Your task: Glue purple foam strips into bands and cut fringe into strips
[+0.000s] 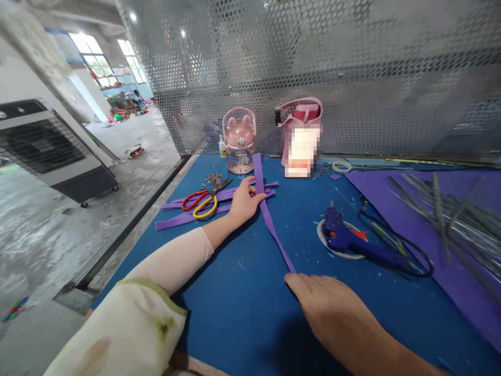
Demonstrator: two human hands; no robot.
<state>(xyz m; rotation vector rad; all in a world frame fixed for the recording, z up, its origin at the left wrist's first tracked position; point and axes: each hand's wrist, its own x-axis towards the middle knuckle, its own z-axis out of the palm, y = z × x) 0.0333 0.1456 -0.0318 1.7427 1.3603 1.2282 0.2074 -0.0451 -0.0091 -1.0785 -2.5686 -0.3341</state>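
**Light, limp and pinched at two places**

Across the flat, blue-topped table beneath the fingers, a long, narrow purple strip of felt-like fabric runs from just beyond the left hand to the right hand. The left fingers pinch it partway along; the right fingers close on its near end, tips mostly hidden. It should prove light, soft, hardly slippery, likelier to twist than break; flat pinches across its width suit it. Red-and-yellow-handled metal scissors lie left of the left fingers.
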